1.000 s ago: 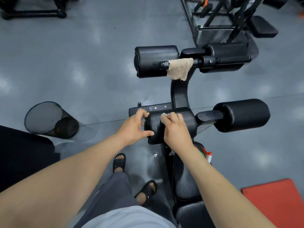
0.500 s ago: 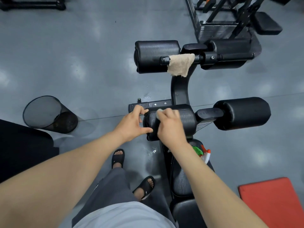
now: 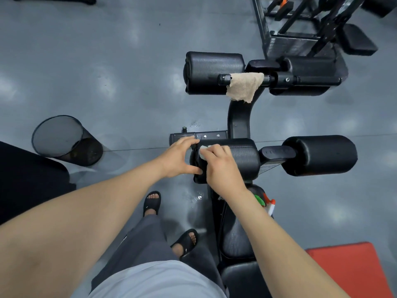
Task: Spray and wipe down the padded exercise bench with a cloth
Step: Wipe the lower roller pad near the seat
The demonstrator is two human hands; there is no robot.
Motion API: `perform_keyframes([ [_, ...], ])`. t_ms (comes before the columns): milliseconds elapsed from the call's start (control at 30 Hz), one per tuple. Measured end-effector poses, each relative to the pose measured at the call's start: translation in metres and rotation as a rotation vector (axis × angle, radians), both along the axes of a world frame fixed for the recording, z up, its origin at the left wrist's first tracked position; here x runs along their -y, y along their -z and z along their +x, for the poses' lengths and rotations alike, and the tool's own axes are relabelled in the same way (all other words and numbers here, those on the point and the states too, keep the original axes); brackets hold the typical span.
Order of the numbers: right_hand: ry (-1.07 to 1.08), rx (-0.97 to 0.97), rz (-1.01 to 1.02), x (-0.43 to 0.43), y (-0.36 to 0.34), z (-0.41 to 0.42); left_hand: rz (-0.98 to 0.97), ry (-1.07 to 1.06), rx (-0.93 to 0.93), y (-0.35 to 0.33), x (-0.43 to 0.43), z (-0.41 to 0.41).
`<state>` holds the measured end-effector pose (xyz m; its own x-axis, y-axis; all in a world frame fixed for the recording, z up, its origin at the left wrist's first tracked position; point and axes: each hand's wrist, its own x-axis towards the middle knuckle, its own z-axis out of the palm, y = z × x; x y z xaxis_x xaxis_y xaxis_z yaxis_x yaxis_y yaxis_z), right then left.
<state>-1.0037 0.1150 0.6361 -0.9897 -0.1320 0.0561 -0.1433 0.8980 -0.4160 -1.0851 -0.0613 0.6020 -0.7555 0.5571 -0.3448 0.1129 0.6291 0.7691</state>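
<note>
The black padded bench (image 3: 236, 237) runs away from me, with a near left roller pad (image 3: 242, 155) and a near right roller pad (image 3: 322, 154). My left hand (image 3: 179, 158) grips the left end of the near left roller, thumb below and fingers above. My right hand (image 3: 221, 168) presses a small pale wipe (image 3: 204, 150) onto the top of that roller, fingers curled over it. A tan cloth (image 3: 243, 86) hangs over the far crossbar between the far roller pads (image 3: 214, 72). A spray bottle (image 3: 268, 204) with green and red parts pokes out beside my right forearm.
A black mesh bin (image 3: 64, 140) stands on the grey floor at the left. Wet spots (image 3: 194, 196) lie on the floor by the bench base. A red mat (image 3: 354, 267) lies at the lower right, and a black rack (image 3: 300, 24) stands at the back right. My sandalled feet (image 3: 152, 203) are left of the bench.
My right hand with the wipe has slid left along the near left roller, closer to my left hand. The left hand has kept its grip on the roller's end.
</note>
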Motion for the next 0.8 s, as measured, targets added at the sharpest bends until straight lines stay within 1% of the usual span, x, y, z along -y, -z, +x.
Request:
perform_keyframes([
  [100, -0.133, 0.018, 0.031, 0.005, -0.001, -0.004, -0.011, 0.008, 0.006, -0.002, -0.004, -0.002],
  [167, -0.134, -0.011, 0.033, -0.015, -0.002, -0.001, -0.025, 0.009, 0.028, 0.0, -0.004, -0.003],
  [200, -0.089, -0.033, 0.032, -0.029, -0.002, 0.002, -0.03, 0.009, 0.047, 0.0, -0.003, -0.004],
  [300, 0.132, -0.076, 0.054, -0.063, 0.002, 0.013, -0.03, 0.003, 0.078, 0.003, -0.001, -0.006],
  [367, 0.183, -0.093, 0.062, -0.056, 0.004, 0.016, -0.029, 0.002, 0.098, 0.003, -0.002, -0.006],
  [433, 0.113, -0.078, 0.022, -0.03, 0.001, 0.018, -0.017, -0.008, 0.108, 0.002, -0.003, -0.006],
  [533, -0.072, -0.036, 0.007, 0.003, 0.0, 0.015, -0.017, -0.01, 0.106, -0.001, -0.005, -0.006],
  [600, -0.117, -0.034, 0.043, 0.0, 0.002, 0.012, -0.021, -0.009, 0.109, -0.002, -0.005, -0.005],
  [633, -0.107, -0.048, 0.064, -0.01, 0.004, 0.012, -0.021, -0.013, 0.113, -0.001, -0.006, -0.005],
  [700, 0.003, -0.091, 0.088, -0.039, 0.007, 0.017, -0.016, -0.018, 0.117, 0.0, -0.005, -0.005],
  [800, 0.253, -0.135, 0.104, -0.079, 0.007, 0.023, 0.001, -0.032, 0.118, 0.001, -0.005, -0.002],
])
